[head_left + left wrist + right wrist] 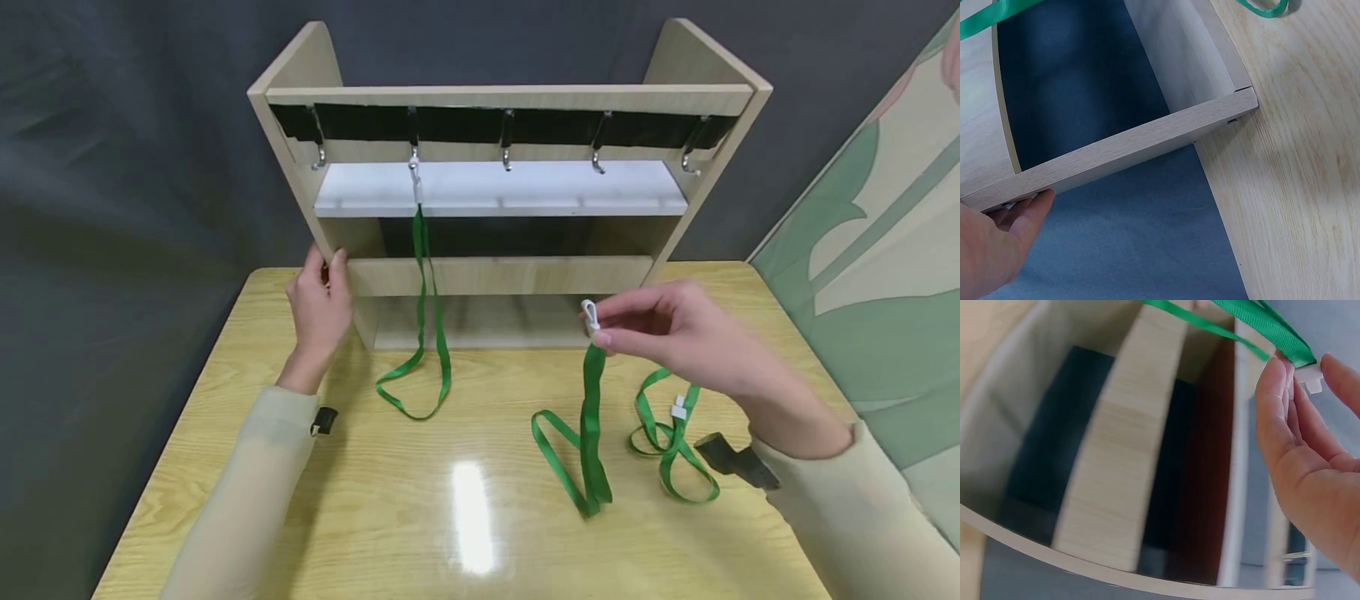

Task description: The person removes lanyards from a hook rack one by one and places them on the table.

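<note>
My right hand [667, 329] pinches the white clip [591, 318] of a green lanyard [592, 417] between thumb and fingers, in front of the shelf's lower right. Its strap hangs down to the table with a loop bent to the left. In the right wrist view the strap [1266, 331] meets the white fitting [1310, 376] at my fingertips. My left hand [321, 304] touches the left side panel of the wooden shelf [495, 277]. From the left wrist, its fingers [1035, 212] rest along the panel's outer face.
A second green lanyard [420, 308] hangs by its white clip from the second hook from the left [414, 154]. Other metal hooks [597, 158] line the black strip. A third green lanyard [678, 450] lies on the table [360, 517] by my right forearm.
</note>
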### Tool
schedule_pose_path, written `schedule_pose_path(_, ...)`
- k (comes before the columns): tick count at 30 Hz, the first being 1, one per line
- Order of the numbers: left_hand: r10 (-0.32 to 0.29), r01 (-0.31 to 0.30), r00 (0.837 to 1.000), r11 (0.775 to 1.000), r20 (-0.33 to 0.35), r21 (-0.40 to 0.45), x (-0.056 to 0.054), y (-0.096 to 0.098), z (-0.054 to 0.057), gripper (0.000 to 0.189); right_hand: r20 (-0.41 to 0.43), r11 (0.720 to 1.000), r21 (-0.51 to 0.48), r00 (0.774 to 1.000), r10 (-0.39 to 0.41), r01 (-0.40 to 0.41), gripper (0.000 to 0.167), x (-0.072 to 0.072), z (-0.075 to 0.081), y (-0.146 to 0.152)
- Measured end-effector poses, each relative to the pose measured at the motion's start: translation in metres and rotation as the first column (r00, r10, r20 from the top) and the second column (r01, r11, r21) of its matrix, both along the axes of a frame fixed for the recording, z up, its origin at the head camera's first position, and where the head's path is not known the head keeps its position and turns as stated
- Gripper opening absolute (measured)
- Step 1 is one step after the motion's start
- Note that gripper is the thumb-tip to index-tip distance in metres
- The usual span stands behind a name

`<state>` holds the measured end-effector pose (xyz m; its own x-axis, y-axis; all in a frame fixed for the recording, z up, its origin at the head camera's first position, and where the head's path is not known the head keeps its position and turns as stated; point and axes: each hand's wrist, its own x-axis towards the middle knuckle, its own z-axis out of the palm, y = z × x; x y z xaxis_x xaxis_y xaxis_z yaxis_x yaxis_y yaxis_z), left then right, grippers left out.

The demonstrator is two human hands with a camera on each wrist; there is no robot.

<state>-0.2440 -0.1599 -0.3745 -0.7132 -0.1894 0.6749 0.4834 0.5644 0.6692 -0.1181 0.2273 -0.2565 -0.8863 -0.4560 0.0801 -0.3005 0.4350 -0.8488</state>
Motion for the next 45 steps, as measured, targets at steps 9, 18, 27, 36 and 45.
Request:
schedule_pose_path(9,-0.002,0.002,1.0,1.0,-0.011,-0.008,0.0,-0.001,-0.002,0.029,0.095,0.999,-0.026,0.995,-0.019,0.021,0.024,-0.021,-0.045,0.002)
schedule_pose_path(18,0.005,-0.005,1.0,1.0,-0.019,-0.01,0.0,-0.002,-0.001,0.029,0.124,0.999,0.019,0.991,-0.043,0.041,0.025,-0.031,-0.079,0.004)
schedule_pose_path(27,0.015,-0.015,1.0,1.0,-0.016,-0.008,0.001,-0.001,0.001,0.028,0.201,1.0,-0.005,0.98,-0.01,0.011,0.022,-0.027,-0.116,0.012)
schedule_pose_path(36,0.021,-0.021,1.0,1.0,-0.004,-0.015,0.002,-0.001,0.001,0.028,0.245,0.996,0.07,0.969,0.036,-0.055,0.025,-0.011,-0.146,0.016)
schedule_pose_path(45,0.004,-0.004,1.0,1.0,-0.011,-0.008,0.001,0.0,0.0,0.028,0.271,0.97,0.232,0.963,0.006,-0.071,0.017,0.0,-0.175,0.013)
